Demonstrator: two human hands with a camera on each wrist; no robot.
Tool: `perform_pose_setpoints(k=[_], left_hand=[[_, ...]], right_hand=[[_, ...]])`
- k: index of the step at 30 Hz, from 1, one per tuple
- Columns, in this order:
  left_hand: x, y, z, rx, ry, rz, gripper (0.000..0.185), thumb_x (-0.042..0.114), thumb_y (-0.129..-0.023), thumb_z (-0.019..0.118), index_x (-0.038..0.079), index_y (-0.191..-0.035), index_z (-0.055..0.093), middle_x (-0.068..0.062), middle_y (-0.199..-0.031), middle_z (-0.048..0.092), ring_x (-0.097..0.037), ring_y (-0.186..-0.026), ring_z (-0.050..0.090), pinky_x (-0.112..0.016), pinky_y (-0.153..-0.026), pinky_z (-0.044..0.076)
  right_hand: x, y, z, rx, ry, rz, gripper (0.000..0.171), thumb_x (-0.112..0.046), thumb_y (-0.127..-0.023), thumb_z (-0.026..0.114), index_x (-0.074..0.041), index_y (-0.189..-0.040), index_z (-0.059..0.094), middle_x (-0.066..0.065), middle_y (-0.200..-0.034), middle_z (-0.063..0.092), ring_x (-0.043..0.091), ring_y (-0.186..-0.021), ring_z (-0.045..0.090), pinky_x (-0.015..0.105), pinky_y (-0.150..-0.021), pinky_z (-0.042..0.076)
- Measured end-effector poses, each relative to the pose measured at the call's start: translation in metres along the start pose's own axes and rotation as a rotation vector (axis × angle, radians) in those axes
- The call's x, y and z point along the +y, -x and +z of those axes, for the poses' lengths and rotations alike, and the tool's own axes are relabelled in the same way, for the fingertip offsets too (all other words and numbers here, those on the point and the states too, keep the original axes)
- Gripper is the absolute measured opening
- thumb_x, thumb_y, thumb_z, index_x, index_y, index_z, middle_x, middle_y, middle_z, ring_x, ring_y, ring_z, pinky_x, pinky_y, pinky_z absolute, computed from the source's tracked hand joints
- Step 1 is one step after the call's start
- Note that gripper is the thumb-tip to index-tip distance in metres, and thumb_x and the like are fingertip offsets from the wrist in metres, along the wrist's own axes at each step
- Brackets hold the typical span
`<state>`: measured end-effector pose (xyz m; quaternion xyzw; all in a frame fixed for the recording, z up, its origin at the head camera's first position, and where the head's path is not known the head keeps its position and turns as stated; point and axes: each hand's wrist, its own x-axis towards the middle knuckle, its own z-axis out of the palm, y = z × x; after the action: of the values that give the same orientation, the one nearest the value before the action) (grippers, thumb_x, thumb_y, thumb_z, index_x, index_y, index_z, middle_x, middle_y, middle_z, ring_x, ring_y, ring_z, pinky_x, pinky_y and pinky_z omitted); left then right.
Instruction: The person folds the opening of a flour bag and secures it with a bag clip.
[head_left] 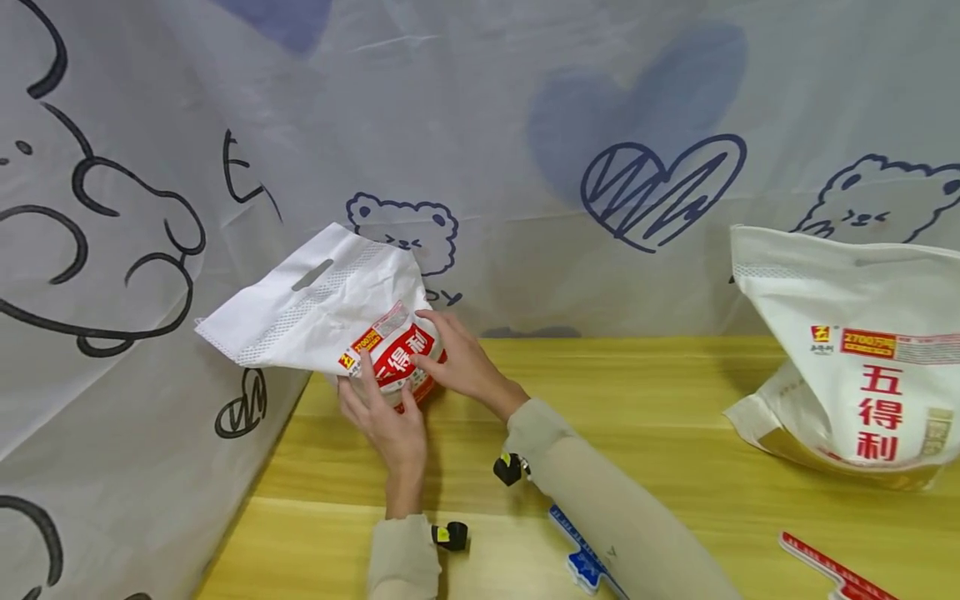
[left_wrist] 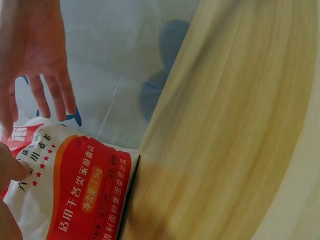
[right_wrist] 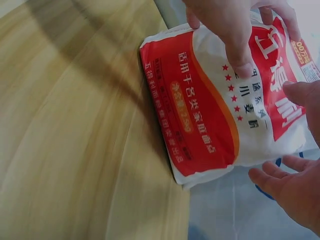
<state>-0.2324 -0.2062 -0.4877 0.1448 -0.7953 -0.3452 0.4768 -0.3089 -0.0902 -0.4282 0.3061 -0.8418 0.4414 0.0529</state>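
Note:
A small white flour bag (head_left: 352, 321) with a red label stands at the back left of the wooden table (head_left: 660, 417), its flat empty top leaning left. My left hand (head_left: 386, 421) grips its near side, thumb pressed on the label (right_wrist: 240, 62). My right hand (head_left: 465, 362) cups the far right side with spread, nearly straight fingers (left_wrist: 50, 95), thumb resting on the red label (right_wrist: 302, 97). The bag's lower red panel (left_wrist: 85, 195) lies against the table's edge by the backdrop.
A second, larger flour bag (head_left: 855, 367) stands at the right. A blue clip (head_left: 581, 554) lies partly under my right sleeve, and a red clip (head_left: 825, 567) lies at the front right. A printed sheet (head_left: 562, 125) closes off the back and left side.

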Motion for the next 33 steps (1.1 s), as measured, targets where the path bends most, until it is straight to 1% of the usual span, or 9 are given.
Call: perform_pose_setpoints(k=[3,8,12,15,19,23,27,33], left_hand=[[-0.001,0.0,0.001,-0.006,-0.007,-0.011,0.087,0.002,-0.085,0.081,0.027,-0.158,0.04,-0.02,-0.164,0.023,-0.039,-0.148,0.023,-0.059,-0.118,0.03],[-0.002,0.0,0.003,-0.007,0.015,-0.032,0.085,0.003,-0.086,0.081,0.028,-0.157,0.042,-0.02,-0.165,0.019,-0.039,-0.15,0.02,-0.061,-0.116,0.032],[-0.004,0.0,0.002,-0.012,0.044,-0.034,0.082,0.005,-0.087,0.08,0.027,-0.157,0.042,-0.021,-0.166,0.016,-0.038,-0.152,0.018,-0.06,-0.115,0.033],[-0.006,0.0,0.001,-0.019,0.063,-0.034,0.081,0.005,-0.087,0.08,0.026,-0.156,0.043,-0.021,-0.166,0.016,-0.037,-0.152,0.018,-0.059,-0.115,0.034],[-0.006,-0.001,0.001,-0.019,0.072,-0.036,0.08,0.005,-0.087,0.08,0.026,-0.155,0.045,-0.019,-0.166,0.017,-0.037,-0.152,0.018,-0.059,-0.116,0.033],[-0.007,-0.002,0.001,-0.016,0.073,-0.047,0.08,0.004,-0.085,0.082,0.025,-0.154,0.047,-0.019,-0.166,0.019,-0.038,-0.15,0.022,-0.059,-0.116,0.033],[-0.007,-0.002,0.0,-0.026,0.066,-0.058,0.081,0.004,-0.085,0.082,0.025,-0.154,0.046,-0.018,-0.166,0.02,-0.039,-0.148,0.023,-0.059,-0.115,0.034],[-0.007,-0.002,-0.001,-0.023,0.072,-0.049,0.082,0.003,-0.084,0.082,0.025,-0.154,0.046,-0.017,-0.166,0.021,-0.038,-0.148,0.024,-0.059,-0.116,0.033]], right_hand=[[-0.001,-0.006,0.004,0.011,-0.007,-0.006,0.071,-0.027,-0.095,0.074,-0.015,-0.156,0.039,0.012,-0.155,0.041,0.027,-0.134,0.049,0.045,-0.104,0.049],[-0.001,-0.011,0.009,0.023,-0.036,0.0,0.072,-0.027,-0.094,0.075,-0.014,-0.155,0.039,0.015,-0.155,0.04,0.029,-0.135,0.049,0.045,-0.105,0.049],[-0.001,-0.014,0.012,0.034,-0.068,0.026,0.074,-0.026,-0.093,0.076,-0.013,-0.155,0.038,0.016,-0.156,0.038,0.031,-0.135,0.049,0.045,-0.104,0.049],[0.0,-0.015,0.015,0.039,-0.076,0.051,0.075,-0.026,-0.093,0.076,-0.015,-0.156,0.038,0.016,-0.156,0.038,0.03,-0.133,0.05,0.044,-0.103,0.05],[-0.001,-0.014,0.017,0.056,-0.069,0.072,0.074,-0.027,-0.093,0.078,-0.017,-0.155,0.04,0.015,-0.151,0.041,0.029,-0.127,0.054,0.042,-0.1,0.052],[0.0,-0.013,0.018,0.07,-0.053,0.074,0.074,-0.027,-0.092,0.079,-0.017,-0.155,0.042,0.014,-0.145,0.044,0.028,-0.124,0.055,0.04,-0.099,0.052],[0.001,-0.013,0.018,0.062,-0.052,0.079,0.073,-0.028,-0.092,0.078,-0.018,-0.155,0.042,0.013,-0.144,0.044,0.027,-0.122,0.056,0.04,-0.099,0.052],[0.004,-0.014,0.015,0.027,-0.05,0.086,0.074,-0.031,-0.092,0.078,-0.02,-0.156,0.042,0.014,-0.143,0.046,0.028,-0.118,0.057,0.041,-0.095,0.054]])
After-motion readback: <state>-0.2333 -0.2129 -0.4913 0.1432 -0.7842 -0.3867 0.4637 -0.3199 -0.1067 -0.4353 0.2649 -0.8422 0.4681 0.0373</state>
